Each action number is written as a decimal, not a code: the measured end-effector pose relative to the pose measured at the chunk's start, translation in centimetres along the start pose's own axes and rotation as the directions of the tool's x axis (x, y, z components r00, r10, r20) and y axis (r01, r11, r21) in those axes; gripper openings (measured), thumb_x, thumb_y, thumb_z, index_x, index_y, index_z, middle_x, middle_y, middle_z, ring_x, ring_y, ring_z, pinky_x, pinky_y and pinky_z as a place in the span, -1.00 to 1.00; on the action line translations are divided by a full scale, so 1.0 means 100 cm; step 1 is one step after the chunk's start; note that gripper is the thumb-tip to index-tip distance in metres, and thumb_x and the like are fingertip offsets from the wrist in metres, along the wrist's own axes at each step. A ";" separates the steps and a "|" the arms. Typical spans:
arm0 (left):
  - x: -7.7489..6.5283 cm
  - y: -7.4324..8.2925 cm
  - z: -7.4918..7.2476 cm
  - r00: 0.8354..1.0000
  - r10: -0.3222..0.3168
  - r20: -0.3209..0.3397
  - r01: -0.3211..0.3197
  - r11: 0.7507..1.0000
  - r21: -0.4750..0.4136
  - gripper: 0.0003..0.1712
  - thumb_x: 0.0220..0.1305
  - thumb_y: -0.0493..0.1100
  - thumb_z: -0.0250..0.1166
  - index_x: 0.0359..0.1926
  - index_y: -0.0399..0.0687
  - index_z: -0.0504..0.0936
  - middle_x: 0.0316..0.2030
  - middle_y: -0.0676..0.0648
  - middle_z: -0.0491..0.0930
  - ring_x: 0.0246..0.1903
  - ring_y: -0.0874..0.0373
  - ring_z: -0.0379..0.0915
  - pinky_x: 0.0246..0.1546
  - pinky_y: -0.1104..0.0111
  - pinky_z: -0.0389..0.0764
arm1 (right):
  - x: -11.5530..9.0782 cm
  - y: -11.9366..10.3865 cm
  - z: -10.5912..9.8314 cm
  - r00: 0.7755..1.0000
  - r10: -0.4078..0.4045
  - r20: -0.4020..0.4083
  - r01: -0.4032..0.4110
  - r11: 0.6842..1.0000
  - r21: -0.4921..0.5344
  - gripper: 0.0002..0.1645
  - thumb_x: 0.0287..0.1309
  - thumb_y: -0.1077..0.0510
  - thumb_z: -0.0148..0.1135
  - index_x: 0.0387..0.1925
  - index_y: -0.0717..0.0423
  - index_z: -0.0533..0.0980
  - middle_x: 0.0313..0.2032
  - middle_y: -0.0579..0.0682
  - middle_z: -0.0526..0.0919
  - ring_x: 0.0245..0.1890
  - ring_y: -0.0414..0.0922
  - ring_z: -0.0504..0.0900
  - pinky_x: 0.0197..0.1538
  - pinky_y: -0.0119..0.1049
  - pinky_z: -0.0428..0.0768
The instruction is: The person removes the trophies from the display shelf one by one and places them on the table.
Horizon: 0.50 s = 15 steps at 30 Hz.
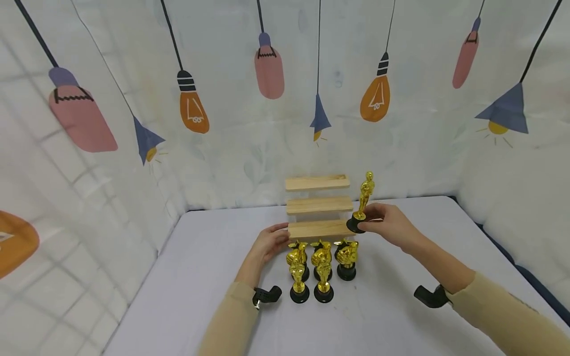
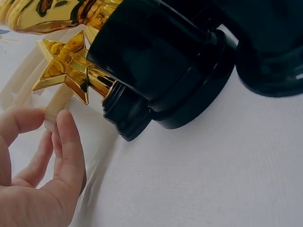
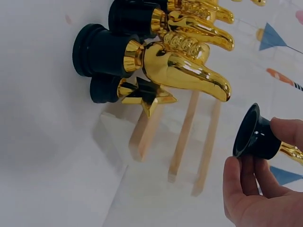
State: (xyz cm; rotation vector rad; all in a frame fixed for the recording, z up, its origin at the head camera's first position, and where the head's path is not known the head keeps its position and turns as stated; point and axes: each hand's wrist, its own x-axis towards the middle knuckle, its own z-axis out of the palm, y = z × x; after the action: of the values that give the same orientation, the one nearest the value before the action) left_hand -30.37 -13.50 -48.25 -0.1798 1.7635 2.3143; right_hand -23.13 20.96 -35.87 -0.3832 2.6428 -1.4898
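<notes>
My right hand (image 1: 394, 225) pinches the black base of a gold figure trophy (image 1: 366, 192), held upright beside the right end of a three-tier wooden rack (image 1: 318, 229). In the right wrist view the thumb and fingers grip the hollow black base (image 3: 261, 138) from opposite sides. My left hand (image 1: 269, 242) holds the left end of the rack's lowest board. Thumb and fingertips meet on that board's end (image 2: 58, 101) in the left wrist view. In front of the rack stand several gold trophies on black bases: figures (image 1: 323, 277), thumbs-up trophies (image 3: 184, 68) and stars (image 2: 66, 66).
The rack and trophies share a white-covered table (image 1: 200, 277). Behind it hangs a pale cloth wall (image 1: 231, 163) printed with lamps. Each wrist wears a black strap with a camera, such as the left one (image 1: 267, 295).
</notes>
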 end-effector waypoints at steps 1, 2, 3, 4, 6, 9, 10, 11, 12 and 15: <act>0.000 0.000 0.000 1.000 0.001 0.000 -0.001 1.000 0.003 -0.43 0.32 -0.48 0.26 0.34 -0.44 0.44 0.16 -0.45 0.53 -0.15 0.00 0.68 -0.07 0.25 0.73 | -0.002 0.000 0.000 1.000 -0.001 0.001 0.001 1.000 0.003 -0.37 0.31 0.08 0.40 0.24 0.40 0.46 0.06 0.19 0.63 0.11 0.12 0.59 0.15 0.07 0.58; -0.001 0.001 0.000 1.000 0.004 0.001 -0.004 1.000 0.007 -0.43 0.32 -0.48 0.26 0.34 -0.45 0.44 0.16 -0.45 0.52 -0.15 0.00 0.68 -0.07 0.25 0.73 | -0.003 0.001 0.000 1.000 -0.005 0.001 0.005 1.000 0.007 -0.37 0.31 0.08 0.40 0.23 0.40 0.46 0.05 0.19 0.64 0.10 0.11 0.59 0.15 0.06 0.58; -0.001 0.001 0.001 1.000 0.004 0.002 -0.004 1.000 0.007 -0.43 0.32 -0.48 0.25 0.34 -0.46 0.43 0.16 -0.45 0.52 -0.14 0.00 0.68 -0.07 0.25 0.73 | -0.005 0.002 0.000 1.000 -0.011 -0.002 0.011 1.000 0.008 -0.38 0.31 0.09 0.40 0.23 0.40 0.46 0.04 0.18 0.64 0.10 0.10 0.60 0.14 0.05 0.59; -0.001 0.000 0.001 1.000 0.000 -0.001 0.000 1.000 0.002 -0.43 0.31 -0.48 0.25 0.34 -0.45 0.44 0.16 -0.45 0.52 -0.14 0.00 0.67 -0.07 0.25 0.73 | -0.006 0.003 0.001 1.000 -0.015 -0.002 0.015 1.000 0.011 -0.39 0.30 0.10 0.40 0.22 0.40 0.47 0.03 0.18 0.64 0.09 0.10 0.61 0.13 0.04 0.60; -0.002 -0.001 0.000 1.000 0.008 0.004 -0.008 1.000 0.005 -0.43 0.32 -0.48 0.25 0.35 -0.46 0.43 0.17 -0.45 0.51 -0.13 0.01 0.67 -0.07 0.25 0.73 | -0.009 0.005 0.001 1.000 -0.027 -0.003 0.027 1.000 0.015 -0.41 0.30 0.11 0.40 0.20 0.40 0.47 0.02 0.18 0.64 0.07 0.11 0.63 0.11 0.02 0.62; -0.003 -0.002 0.000 1.000 0.004 -0.002 -0.004 1.000 0.001 -0.41 0.31 -0.47 0.26 0.35 -0.43 0.44 0.16 -0.44 0.52 -0.13 0.01 0.67 -0.07 0.26 0.73 | -0.013 0.007 0.002 0.999 -0.042 -0.008 0.042 0.999 0.009 -0.42 0.30 0.11 0.41 0.18 0.39 0.47 0.01 0.18 0.63 0.06 0.12 0.65 0.08 -0.01 0.65; -0.002 -0.002 0.000 1.000 0.002 -0.004 -0.002 1.000 0.005 -0.41 0.30 -0.46 0.27 0.35 -0.42 0.44 0.15 -0.43 0.53 -0.13 0.02 0.67 -0.07 0.27 0.73 | -0.015 0.008 0.001 0.999 -0.047 -0.010 0.047 0.999 0.007 -0.43 0.29 0.10 0.42 0.17 0.39 0.48 0.00 0.18 0.63 0.05 0.12 0.65 0.08 -0.01 0.65; -0.002 -0.002 0.000 1.000 0.001 -0.006 -0.001 1.000 0.007 -0.41 0.30 -0.46 0.27 0.35 -0.41 0.44 0.15 -0.42 0.54 -0.14 0.02 0.67 -0.08 0.27 0.73 | -0.016 0.009 0.001 0.999 -0.050 -0.011 0.050 0.999 0.002 -0.43 0.29 0.10 0.42 0.16 0.38 0.48 0.00 0.18 0.63 0.05 0.13 0.66 0.07 -0.02 0.66; -0.002 -0.002 0.000 1.000 0.001 -0.009 -0.001 1.000 0.010 -0.41 0.31 -0.45 0.28 0.36 -0.40 0.45 0.14 -0.42 0.54 -0.14 0.02 0.67 -0.08 0.27 0.73 | -0.017 0.010 0.001 0.998 -0.054 -0.013 0.054 0.999 -0.002 -0.44 0.29 0.10 0.42 0.16 0.38 0.49 -0.01 0.17 0.63 0.04 0.13 0.66 0.06 -0.02 0.66; -0.001 0.000 0.000 1.000 -0.001 -0.010 0.001 1.000 0.011 -0.41 0.31 -0.45 0.28 0.36 -0.39 0.45 0.15 -0.41 0.54 -0.15 0.03 0.68 -0.08 0.27 0.73 | -0.020 0.012 0.001 0.998 -0.057 -0.018 0.056 0.998 -0.009 -0.46 0.29 0.10 0.43 0.14 0.35 0.50 -0.02 0.16 0.64 0.03 0.11 0.67 0.05 -0.05 0.67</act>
State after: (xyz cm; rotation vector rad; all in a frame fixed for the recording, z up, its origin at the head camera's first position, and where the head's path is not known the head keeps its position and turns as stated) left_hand -30.25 -13.45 -48.25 -0.1905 1.7798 2.3071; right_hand -21.41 22.03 -37.04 -0.4509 2.6751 -1.5050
